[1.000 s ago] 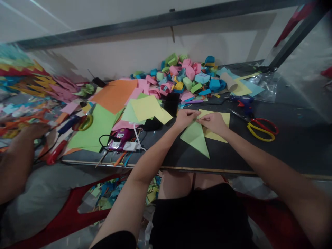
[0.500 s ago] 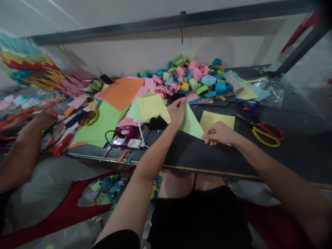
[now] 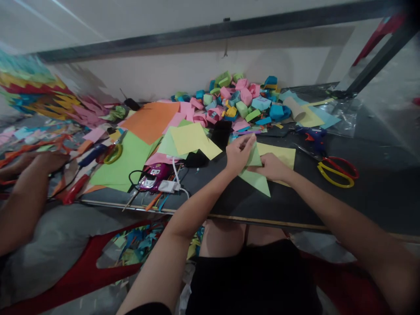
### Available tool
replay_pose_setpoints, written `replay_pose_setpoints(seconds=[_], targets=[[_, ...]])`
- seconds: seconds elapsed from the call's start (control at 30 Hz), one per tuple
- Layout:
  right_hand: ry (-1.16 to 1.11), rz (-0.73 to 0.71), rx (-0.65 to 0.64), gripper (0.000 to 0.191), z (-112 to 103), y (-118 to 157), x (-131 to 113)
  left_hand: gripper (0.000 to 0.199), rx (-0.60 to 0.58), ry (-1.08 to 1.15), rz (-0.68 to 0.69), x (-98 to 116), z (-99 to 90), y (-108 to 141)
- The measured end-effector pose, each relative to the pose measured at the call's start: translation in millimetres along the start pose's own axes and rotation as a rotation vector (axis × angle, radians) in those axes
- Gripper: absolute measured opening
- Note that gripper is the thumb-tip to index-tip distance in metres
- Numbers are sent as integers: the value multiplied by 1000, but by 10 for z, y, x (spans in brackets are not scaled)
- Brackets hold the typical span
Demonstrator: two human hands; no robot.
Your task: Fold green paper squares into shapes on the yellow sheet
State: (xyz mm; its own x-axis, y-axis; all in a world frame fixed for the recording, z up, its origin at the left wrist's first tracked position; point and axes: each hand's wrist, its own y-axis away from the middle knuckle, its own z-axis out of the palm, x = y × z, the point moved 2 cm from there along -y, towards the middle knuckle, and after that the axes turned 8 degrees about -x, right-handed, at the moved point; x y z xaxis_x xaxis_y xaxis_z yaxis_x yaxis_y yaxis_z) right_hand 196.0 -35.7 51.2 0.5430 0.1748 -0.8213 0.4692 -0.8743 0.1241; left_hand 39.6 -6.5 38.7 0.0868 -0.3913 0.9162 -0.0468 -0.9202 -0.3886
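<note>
A light green sheet of paper (image 3: 257, 180) is between my hands above the dark tabletop, bent so that one corner points up and another points toward me. My left hand (image 3: 241, 153) pinches its upper corner. Against its middle right side, my right hand (image 3: 269, 166) grips the paper with fingers closed; the fingertips are partly hidden behind the sheet. A yellow paper sheet (image 3: 285, 155) lies flat on the table under and beyond my right hand.
Several folded paper pieces (image 3: 243, 103) are heaped at the back. Scissors (image 3: 337, 172) and a blue glue gun (image 3: 313, 135) lie right. Orange paper (image 3: 154, 118), green paper (image 3: 121, 162) and a purple power strip (image 3: 159, 173) are left, near another person's hand (image 3: 52, 162).
The green sheet went from stretched between both hands to bent, its lower corner now pointing toward me. My left hand moved right and slightly down, close to my right hand.
</note>
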Motion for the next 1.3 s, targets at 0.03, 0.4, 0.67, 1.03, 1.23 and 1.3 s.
replay_pose_setpoints(seconds=[0.03,0.4,0.67,1.03,1.23,1.3], targets=[[-77,-6,84,39,-13,-14,72,45,-15,45,-19,-29,-16,-16],[-530,-45,504,57,-178,-35,500,43,-150,251,-159,-168,23,-36],[-587,-49,469,64,-168,-65,535,41,-151,193,-179,-152,36,5],[-545,41,378,61,-191,-63,501,35,-48,167,-280,-149,36,7],[-533,30,397,60,-182,-111,528,44,-145,146,-267,-254,53,-6],[-544,31,399,56,-180,-114,522,46,-160,138,-260,-270,48,-4]])
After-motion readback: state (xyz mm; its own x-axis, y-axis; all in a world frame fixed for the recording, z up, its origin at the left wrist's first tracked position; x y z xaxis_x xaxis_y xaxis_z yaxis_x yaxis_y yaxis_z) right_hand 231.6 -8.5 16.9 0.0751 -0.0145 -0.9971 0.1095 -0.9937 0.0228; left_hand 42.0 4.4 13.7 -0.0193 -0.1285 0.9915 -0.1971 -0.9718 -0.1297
